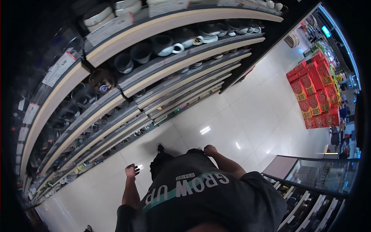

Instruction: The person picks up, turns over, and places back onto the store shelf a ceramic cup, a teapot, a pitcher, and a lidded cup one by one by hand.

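My left hand (132, 170) hangs over the pale floor to the left of my body. Its fingers are loosely bent and apart, with nothing visible in them. On the other side, my right hand (210, 150) is held near my hip with the fingers curled in, and I see no object in it. Neither hand touches the shelves. Ahead and to the left, a tall shelf unit (154, 63) carries cups and bowls. A white-handled cup (166, 47) and a brown piece with a round blue label (102, 80) stand near its shelf edges.
Glossy tiled floor (247, 120) runs along the shelves. Red boxes (315, 91) are stacked farther off at the right. A glass display case (322, 174) and another shelf rack (309, 208) stand close on my right. Price tags (59, 69) line the left shelf edge.
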### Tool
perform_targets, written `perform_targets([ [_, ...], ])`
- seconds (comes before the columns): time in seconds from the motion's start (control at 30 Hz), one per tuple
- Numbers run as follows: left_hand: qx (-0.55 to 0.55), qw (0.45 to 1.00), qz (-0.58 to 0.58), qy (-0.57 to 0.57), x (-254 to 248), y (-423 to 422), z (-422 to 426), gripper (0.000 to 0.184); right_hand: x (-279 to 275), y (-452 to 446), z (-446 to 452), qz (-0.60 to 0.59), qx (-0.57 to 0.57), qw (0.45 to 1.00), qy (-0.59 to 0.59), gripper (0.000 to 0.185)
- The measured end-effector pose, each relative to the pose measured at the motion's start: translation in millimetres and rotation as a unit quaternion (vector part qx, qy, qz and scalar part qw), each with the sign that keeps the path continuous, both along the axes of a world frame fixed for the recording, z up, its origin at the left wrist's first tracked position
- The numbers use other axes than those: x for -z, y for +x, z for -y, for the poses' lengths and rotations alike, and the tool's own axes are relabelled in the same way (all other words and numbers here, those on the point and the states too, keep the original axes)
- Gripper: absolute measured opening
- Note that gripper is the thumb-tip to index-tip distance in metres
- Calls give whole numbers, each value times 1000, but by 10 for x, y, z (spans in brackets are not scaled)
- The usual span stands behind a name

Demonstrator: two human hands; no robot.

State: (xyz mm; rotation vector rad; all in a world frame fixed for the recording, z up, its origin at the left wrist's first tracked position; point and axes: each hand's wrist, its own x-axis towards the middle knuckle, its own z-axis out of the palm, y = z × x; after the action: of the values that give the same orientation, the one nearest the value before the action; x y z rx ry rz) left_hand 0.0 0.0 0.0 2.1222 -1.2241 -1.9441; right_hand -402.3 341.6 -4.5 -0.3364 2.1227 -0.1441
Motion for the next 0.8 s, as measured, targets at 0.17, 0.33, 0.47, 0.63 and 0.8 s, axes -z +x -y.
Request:
perform_targets([
  [0.17, -140, 990, -16, -20, 125, -676, -872, 36, 245, -414, -492, -34, -23, 994, -99, 35],
  [0.33, 12, 995, 16, -97, 123, -1364, -1750, 24, 352, -789, -1194, -75, 27, 986, -144, 37],
  [0.47, 26, 992, 37, -119, 102, -1665, -2011, 21, 346, -951, -1846, -48, 45, 993, -93, 37],
  [0.63, 78, 984, 65, -148, 37, -2019, -2284, 21, 546, -997, -2737, -34, 56, 997, -50, 33],
  [0.8, 134, 963, 50, -228, 244, -2164, -2425, 26, 679, -907, -3131, 40, 171, 984, 24, 24],
])
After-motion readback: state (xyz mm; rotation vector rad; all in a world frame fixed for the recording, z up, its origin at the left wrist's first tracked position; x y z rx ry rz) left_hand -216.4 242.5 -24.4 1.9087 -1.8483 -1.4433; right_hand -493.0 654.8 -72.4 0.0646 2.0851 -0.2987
